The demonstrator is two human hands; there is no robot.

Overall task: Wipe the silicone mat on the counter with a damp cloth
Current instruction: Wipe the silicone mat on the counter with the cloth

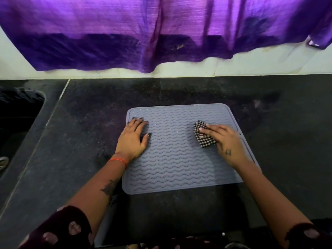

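Note:
A grey silicone mat [176,159] with wavy ridges lies flat on the dark stone counter [86,112]. My left hand [133,139] rests palm down on the mat's left side, fingers spread, holding nothing. My right hand [224,141] presses a folded black-and-white checked cloth [202,136] onto the right part of the mat. The fingers cover part of the cloth.
A sink basin [16,119] is sunk into the counter at the far left, with its drain at the left edge. A purple curtain [161,33] hangs over the white tiled wall behind the counter. The counter's front edge lies just below the mat.

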